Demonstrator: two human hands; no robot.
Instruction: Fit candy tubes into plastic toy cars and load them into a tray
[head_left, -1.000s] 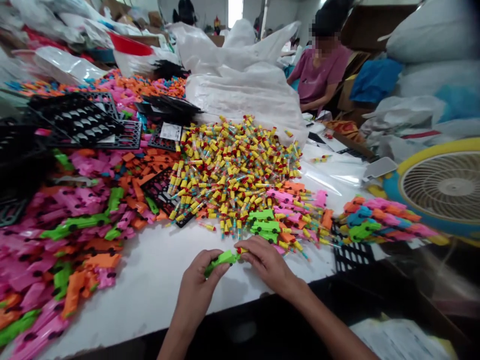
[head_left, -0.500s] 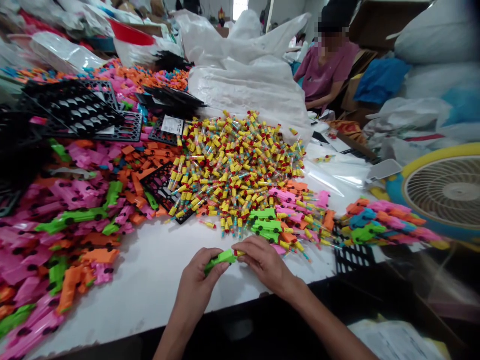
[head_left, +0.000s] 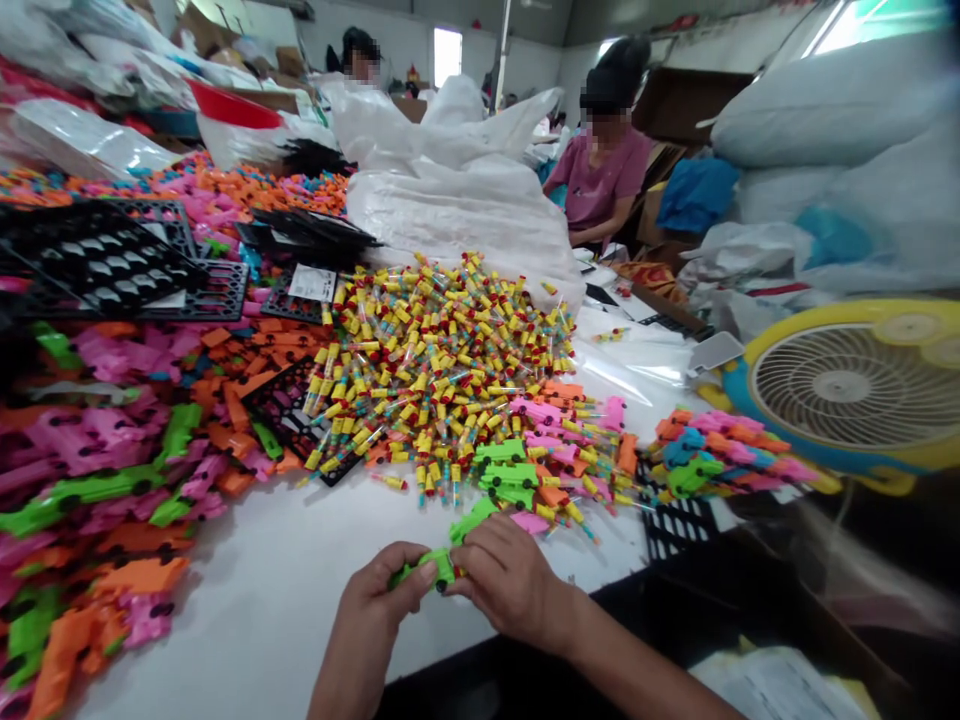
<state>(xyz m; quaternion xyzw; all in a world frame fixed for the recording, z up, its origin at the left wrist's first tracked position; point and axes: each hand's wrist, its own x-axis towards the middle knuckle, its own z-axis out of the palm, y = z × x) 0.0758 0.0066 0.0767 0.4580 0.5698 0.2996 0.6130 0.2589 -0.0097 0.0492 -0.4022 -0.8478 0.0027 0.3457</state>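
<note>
My left hand is closed around a green toy car, thumb on its near side. At the car's right end, the fingers of my right hand are pinched; a small red tip of a capped tube shows there, the rest hidden by fingers. A second green toy car is just beyond my right knuckles; whether they touch I cannot tell. Ahead lies a heap of small clear tubes with yellow and red ends. Green, pink and orange cars with tubes lie at its right front edge.
Pink, orange and green toy cars are piled on the left, with black trays on top. Finished-looking bunched cars and a yellow-blue fan stand right. A white sack and a person in pink are behind.
The view has shifted, so the scene sits further left and lower. My right hand has closed in on the car's end, hiding the yellow part seen before. Another green car now shows behind it.
</note>
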